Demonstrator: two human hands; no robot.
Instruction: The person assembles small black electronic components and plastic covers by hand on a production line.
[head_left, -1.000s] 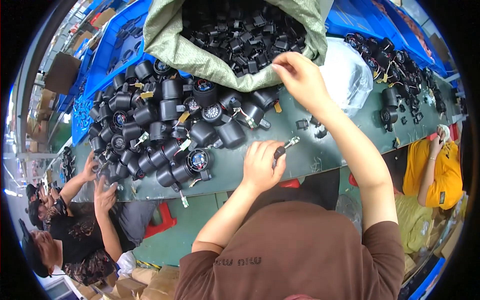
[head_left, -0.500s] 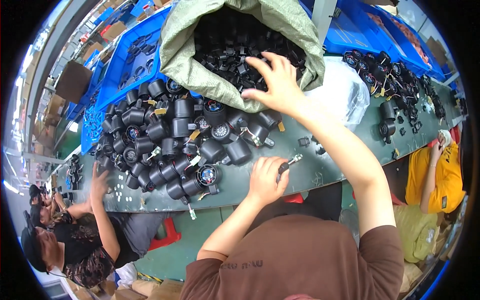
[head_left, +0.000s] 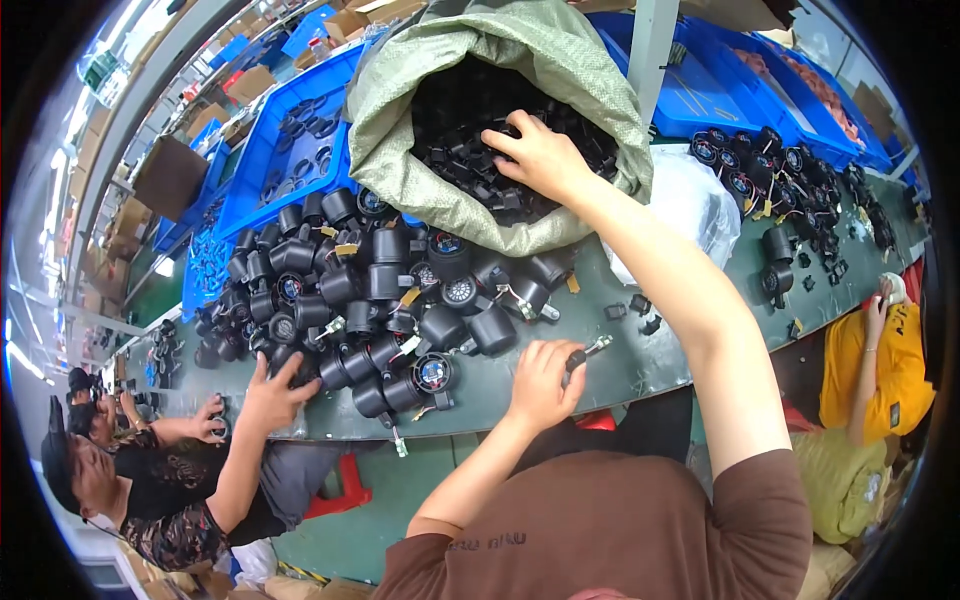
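My left hand (head_left: pixel 545 385) is closed around a short black lead, whose pale plug (head_left: pixel 600 345) sticks out past the thumb over the near part of the bench. Stretched forward, my right hand (head_left: pixel 545 160) is inside the mouth of a pale green woven sack (head_left: pixel 385 150). Its fingers are bent but apart above many small black plastic parts (head_left: pixel 460 170), and nothing shows between them. Left of my left hand lies a heap of black round motor-like housings (head_left: pixel 390 285), some with wires and pale plugs.
On the left, a co-worker's hand (head_left: pixel 275 395) touches the heap's near edge. Blue trays (head_left: pixel 330 180) stand behind the heap. Clear plastic wrap (head_left: pixel 690 205) lies right of the sack, with more black housings (head_left: pixel 775 165) beyond. A metal post (head_left: pixel 652 60) rises behind the sack.
My right hand has gone deeper into the sack and its fingers have bent. My left hand keeps its hold on the lead. The co-worker's hand has moved onto the heap's near edge.
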